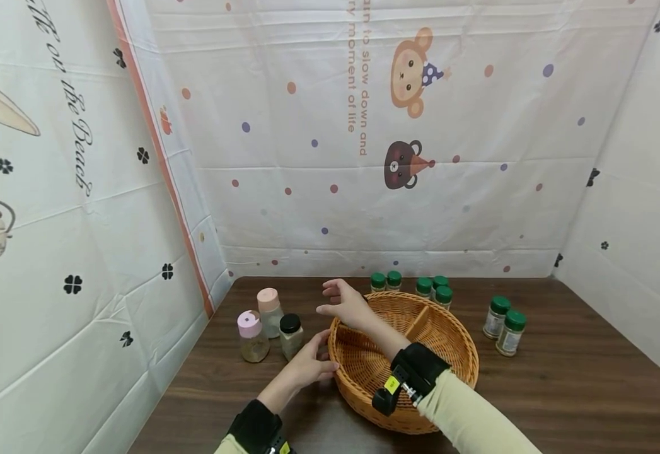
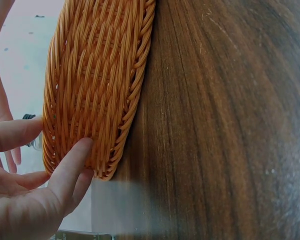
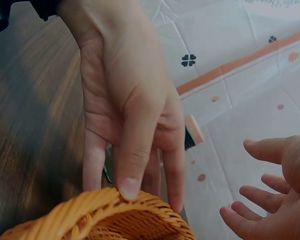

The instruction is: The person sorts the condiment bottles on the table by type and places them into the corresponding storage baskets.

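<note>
A round wicker basket point(image 1: 352, 372) with an inner divider point(image 1: 417, 323) stands on the brown table. At its left side, in the head view, my left hand point(image 1: 307, 364) touches the basket. The left wrist view has the left thumb point(image 2: 20, 134) at the rim and a fingertip against the outer wall point(image 2: 102, 75). My right hand point(image 1: 348, 306) reaches across the basket, raised over its far left edge. In the right wrist view, the fingers of that right hand point(image 3: 277, 192) are spread and hold nothing.
Left of the basket stand jars with a pink lid point(image 1: 248, 323), a peach lid point(image 1: 268, 299) and a black lid point(image 1: 290, 323). Several green-capped jars point(image 1: 423, 285) sit behind it. Two more green-capped jars point(image 1: 511, 333) are on the right. Printed white cloth point(image 1: 307, 208) surrounds the table.
</note>
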Available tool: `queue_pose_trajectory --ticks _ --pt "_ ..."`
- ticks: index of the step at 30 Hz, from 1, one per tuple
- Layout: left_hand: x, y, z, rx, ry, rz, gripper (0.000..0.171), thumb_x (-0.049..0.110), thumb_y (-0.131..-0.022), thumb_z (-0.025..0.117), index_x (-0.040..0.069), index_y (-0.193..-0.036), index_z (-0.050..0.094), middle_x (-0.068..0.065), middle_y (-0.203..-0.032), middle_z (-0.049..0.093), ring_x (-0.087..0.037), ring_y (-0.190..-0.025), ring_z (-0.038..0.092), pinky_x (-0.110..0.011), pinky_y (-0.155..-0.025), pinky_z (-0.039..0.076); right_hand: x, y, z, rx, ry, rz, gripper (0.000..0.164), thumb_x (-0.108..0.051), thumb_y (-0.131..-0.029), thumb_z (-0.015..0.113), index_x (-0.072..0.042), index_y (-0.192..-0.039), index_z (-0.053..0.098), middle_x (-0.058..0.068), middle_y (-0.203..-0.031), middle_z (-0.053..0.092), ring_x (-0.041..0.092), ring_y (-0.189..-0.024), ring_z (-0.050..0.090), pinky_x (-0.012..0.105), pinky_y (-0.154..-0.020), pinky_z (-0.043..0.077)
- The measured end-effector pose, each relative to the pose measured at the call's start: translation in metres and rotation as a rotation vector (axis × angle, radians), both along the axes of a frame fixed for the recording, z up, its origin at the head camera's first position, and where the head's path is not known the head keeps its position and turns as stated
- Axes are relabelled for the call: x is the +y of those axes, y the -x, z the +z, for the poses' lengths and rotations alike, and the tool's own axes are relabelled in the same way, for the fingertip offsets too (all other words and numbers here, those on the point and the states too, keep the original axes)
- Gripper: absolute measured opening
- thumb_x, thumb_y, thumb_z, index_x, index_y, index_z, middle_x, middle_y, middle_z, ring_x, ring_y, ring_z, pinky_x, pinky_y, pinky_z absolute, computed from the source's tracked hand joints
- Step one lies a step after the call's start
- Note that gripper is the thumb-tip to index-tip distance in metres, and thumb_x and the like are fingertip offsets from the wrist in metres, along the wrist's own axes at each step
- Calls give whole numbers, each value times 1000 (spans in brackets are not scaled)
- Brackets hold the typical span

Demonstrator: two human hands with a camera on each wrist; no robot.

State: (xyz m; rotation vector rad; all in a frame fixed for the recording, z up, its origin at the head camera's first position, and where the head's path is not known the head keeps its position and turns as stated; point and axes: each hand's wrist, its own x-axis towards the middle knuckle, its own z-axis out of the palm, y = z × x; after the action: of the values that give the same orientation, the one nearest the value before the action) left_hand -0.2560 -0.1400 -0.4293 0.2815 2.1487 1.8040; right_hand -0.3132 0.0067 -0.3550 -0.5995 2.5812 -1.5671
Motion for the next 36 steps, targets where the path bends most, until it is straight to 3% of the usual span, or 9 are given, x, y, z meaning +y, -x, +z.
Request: queue_pose_trajectory --ticks 15,36 --pt "1 0 1 29 7 11 76 -7 -93 59 -4 -156 17 -35 -157 19 -53 -140 35 -51 -97 56 -25 2 -9 -3 -32 63 51 -18 -93 71 -5 -138 50 18 -136 59 39 -128 55 53 -103 50" --pt "-2 -3 -2 60 -46 -1 78 -8 -90 60 -8 -154 15 -35 -152 27 -42 -125 56 -51 -95 56 -49 -1 -19 6 -90 120 50 -16 -91 74 -5 -134 52 17 -133 61 36 -125 58 49 -99 53"
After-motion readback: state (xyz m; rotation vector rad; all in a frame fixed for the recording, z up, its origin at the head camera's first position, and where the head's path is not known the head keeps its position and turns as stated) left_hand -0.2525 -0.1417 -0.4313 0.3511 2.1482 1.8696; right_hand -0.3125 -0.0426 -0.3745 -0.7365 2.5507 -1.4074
